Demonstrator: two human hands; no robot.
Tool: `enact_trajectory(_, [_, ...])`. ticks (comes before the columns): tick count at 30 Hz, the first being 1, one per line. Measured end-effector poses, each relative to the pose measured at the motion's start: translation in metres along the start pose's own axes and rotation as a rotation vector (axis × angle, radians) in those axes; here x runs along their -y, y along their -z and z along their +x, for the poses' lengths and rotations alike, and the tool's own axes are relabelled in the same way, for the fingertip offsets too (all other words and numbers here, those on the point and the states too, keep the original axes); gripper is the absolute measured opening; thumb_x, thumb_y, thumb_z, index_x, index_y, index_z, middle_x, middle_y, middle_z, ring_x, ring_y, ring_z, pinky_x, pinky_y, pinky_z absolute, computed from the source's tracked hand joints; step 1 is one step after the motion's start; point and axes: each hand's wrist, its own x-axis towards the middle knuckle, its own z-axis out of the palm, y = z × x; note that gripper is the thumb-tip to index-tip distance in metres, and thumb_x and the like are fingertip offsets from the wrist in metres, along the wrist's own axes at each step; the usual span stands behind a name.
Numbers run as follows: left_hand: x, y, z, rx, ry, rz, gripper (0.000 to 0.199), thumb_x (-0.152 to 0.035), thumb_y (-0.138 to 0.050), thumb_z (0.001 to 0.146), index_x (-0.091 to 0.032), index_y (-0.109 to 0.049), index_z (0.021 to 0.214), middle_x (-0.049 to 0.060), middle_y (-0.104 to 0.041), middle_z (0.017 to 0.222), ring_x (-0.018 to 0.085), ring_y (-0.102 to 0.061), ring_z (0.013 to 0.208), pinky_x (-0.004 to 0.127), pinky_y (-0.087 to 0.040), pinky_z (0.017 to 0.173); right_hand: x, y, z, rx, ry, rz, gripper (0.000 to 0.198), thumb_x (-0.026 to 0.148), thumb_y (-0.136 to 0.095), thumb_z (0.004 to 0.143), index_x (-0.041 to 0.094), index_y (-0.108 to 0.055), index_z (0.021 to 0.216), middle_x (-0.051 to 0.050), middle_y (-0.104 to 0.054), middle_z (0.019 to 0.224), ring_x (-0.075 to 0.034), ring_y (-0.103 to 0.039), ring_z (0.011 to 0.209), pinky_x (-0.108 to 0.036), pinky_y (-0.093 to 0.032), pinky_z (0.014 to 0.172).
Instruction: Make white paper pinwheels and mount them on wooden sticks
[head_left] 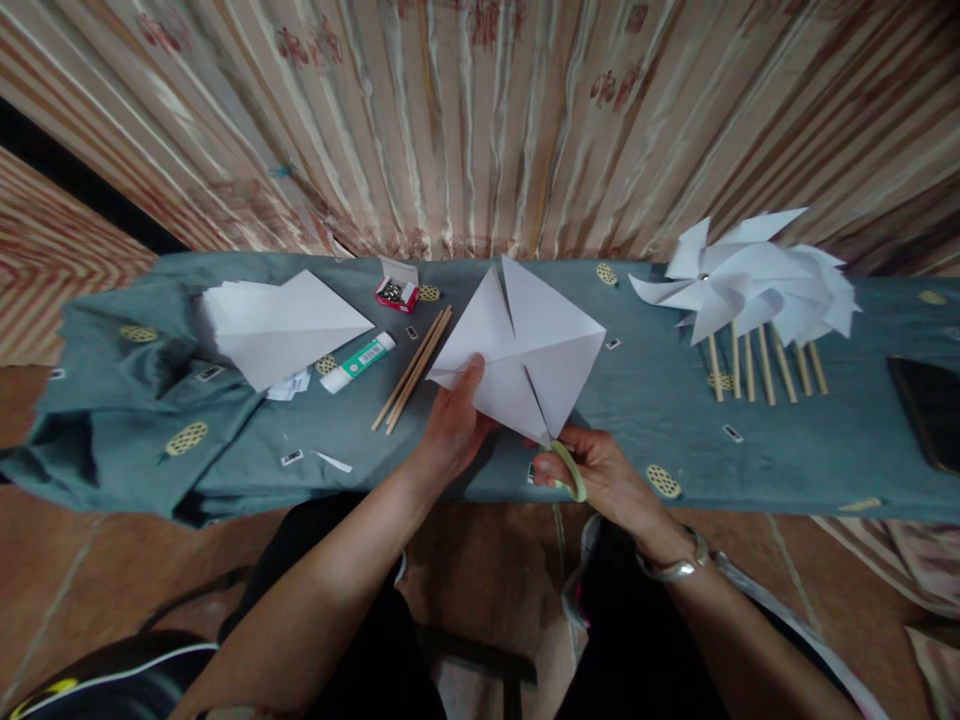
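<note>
Forearms foremost; left grip pinches paper at left; right grip holds scissors at paper's near corner.

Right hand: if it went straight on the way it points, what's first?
Probably the paper sheet, whose near edge meets the scissors in the right hand; exact height between them is unclear.

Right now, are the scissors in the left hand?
No, the right hand holds the scissors, while the left hand grips the white paper.
</note>
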Motion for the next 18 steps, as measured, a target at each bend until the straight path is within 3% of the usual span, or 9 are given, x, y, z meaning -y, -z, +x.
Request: enact_trajectory(18, [-0.0021,0.0006,-0.0013,0.005,-0.011,0.008,0.02,-0.03,-0.052,0.094,-0.019,-0.064,0.106,0.005,-0.07,0.093,0.016,-0.065,0.072,0.025,-0.055,0.06,-0.0008,-0.0051,0.0021,-0.034,-0.019,0.042,0.051,0.06,-0.086,0.048,0.017,-0.069,0.069,0.003,-0.061,0.05,-0.008,-0.049,0.045,-0.021,-0.039,0.044])
